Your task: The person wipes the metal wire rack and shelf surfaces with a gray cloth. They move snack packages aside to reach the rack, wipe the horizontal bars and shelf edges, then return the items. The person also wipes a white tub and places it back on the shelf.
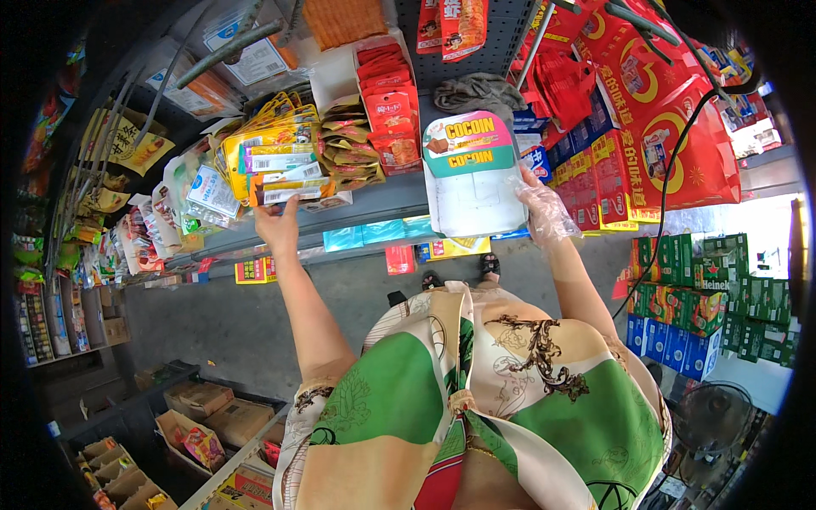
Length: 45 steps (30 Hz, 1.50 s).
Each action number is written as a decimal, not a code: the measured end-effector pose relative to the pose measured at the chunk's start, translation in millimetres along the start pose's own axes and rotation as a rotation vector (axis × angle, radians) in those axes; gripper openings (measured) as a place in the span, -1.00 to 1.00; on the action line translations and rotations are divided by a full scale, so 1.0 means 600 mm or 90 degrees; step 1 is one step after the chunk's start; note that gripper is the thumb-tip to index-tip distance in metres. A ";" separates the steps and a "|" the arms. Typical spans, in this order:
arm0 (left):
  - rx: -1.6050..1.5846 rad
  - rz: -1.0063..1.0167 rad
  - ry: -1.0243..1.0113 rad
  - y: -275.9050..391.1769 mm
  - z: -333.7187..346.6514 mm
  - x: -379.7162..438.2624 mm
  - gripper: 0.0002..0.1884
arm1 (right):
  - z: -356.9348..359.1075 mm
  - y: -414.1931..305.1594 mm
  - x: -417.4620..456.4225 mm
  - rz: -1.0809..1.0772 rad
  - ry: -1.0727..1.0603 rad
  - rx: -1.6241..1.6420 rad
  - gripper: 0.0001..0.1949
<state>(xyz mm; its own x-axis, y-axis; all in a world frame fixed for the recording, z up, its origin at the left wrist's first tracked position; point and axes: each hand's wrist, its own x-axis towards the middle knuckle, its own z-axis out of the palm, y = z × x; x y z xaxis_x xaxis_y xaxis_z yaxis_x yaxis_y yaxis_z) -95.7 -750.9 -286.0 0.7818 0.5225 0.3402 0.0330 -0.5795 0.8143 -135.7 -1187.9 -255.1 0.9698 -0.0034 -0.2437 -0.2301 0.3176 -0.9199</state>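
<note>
My left hand [278, 224], bare, pinches the lower edge of a small orange and brown snack packet [294, 191] at the shelf front. Purple and yellow packets [277, 158] lie just above it. My right hand [542, 207], in a clear plastic glove, holds the right side of a white display box [477, 197] with a pink and teal printed header. Between the hands, a box of gold packets [349, 143] stands beside a box of red packets [389, 105]. A grey cloth [478, 92] lies behind the white box.
Metal hooks [229, 54] jut out over the shelf [382, 197]. Red gift bags and boxes [679, 140] stand at the right, with stacked green beer cartons [676, 258] below. Open cardboard boxes [191, 440] are at the lower left, a fan [713, 414] at the lower right.
</note>
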 end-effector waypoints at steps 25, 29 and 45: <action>-0.272 -0.322 -0.042 0.022 -0.041 -0.103 -0.81 | -0.039 0.011 -0.025 -0.023 0.011 0.045 -0.42; -0.337 -0.329 -0.326 0.079 0.005 -0.203 -0.77 | -0.057 0.015 -0.024 -0.014 -0.024 0.092 -0.41; -0.797 -0.623 -0.426 0.218 0.122 -0.304 -0.62 | -0.107 0.007 -0.006 0.173 -0.215 0.047 -0.44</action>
<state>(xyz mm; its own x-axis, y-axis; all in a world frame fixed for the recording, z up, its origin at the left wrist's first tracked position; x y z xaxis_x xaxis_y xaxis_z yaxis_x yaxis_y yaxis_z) -188.5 -968.1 -275.8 0.8829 -0.1623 -0.4407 0.4039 0.7411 0.5362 -145.1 -1247.6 -277.9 0.8493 0.3967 -0.3484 -0.4863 0.3310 -0.8087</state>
